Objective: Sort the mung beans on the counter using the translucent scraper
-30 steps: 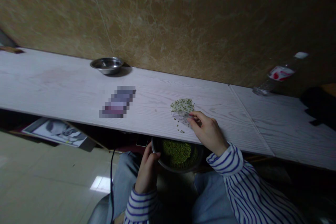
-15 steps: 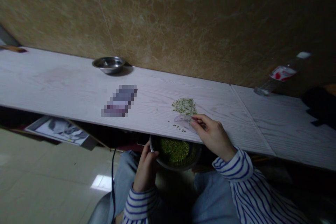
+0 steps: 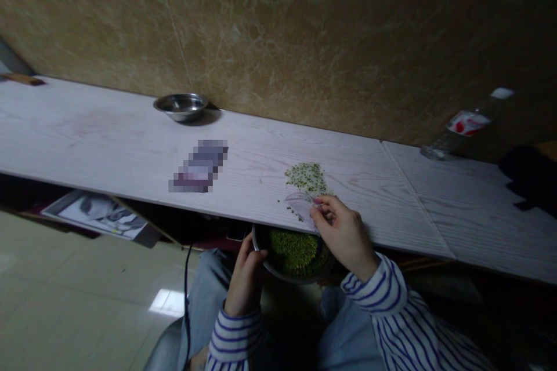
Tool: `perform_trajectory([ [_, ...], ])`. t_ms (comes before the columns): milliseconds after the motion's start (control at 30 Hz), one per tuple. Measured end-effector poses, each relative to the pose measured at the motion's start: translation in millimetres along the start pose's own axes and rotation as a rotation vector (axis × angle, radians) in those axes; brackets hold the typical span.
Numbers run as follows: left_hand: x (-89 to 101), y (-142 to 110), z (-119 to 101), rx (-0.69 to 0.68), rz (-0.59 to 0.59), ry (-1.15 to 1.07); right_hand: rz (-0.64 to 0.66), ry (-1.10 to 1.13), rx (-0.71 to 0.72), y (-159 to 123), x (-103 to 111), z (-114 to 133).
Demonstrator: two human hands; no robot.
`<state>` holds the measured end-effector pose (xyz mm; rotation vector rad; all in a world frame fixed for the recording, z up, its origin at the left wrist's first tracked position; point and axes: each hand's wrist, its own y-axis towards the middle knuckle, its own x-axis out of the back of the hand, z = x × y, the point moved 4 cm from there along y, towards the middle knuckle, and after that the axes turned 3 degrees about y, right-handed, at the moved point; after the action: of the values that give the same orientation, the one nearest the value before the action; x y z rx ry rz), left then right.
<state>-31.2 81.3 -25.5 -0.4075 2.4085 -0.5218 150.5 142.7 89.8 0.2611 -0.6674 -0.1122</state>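
Note:
My left hand (image 3: 248,275) grips the left rim of a metal bowl (image 3: 285,277), which sits just below the table's front edge. Inside lie many small green beans (image 3: 293,250) that look like mung beans. Between the thumb and fingers of my right hand (image 3: 343,229) is a thin, see-through plastic piece (image 3: 300,206) with a curved edge. It is low over the tabletop, close to the front edge and above the bowl. Just behind it spreads a patch of green and whitish bits (image 3: 305,177). A few loose beans lie to the left of the plastic piece.
A pixelated flat object (image 3: 199,167) lies left of the patch. An empty-looking steel bowl (image 3: 180,105) stands by the wall. On the right, a clear bottle (image 3: 467,122) with a white cap stands near a dark object (image 3: 528,177). An open drawer (image 3: 98,214) juts out below left.
My right hand and the plastic piece have moved slightly towards me and left, nearer the table edge. The bowl and my left hand have shifted a little right.

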Motion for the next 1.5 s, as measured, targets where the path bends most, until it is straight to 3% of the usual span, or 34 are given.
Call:
perform_trajectory([
  [167,0.4,-2.7,-1.7,0.016,-0.027,0.007,0.021,0.08,-0.026,3.5,-4.0,-3.9],
  [500,1.1,-1.3,-2.9,-0.009,-0.012,-0.003,0.041,0.282,-0.103,26.9,13.9,-10.3],
  [933,12.9,-2.4,-11.0,-0.024,-0.018,0.011,0.217,0.036,0.067,58.3,-13.2,8.0],
  [1233,20.2,-0.1,-10.7,-0.038,-0.004,0.007,0.307,0.086,0.069,55.6,-16.8,12.7],
  [1500,15.2,-2.4,-12.6,-0.05,0.018,0.012,0.382,0.161,0.044,52.4,-17.1,11.7],
])
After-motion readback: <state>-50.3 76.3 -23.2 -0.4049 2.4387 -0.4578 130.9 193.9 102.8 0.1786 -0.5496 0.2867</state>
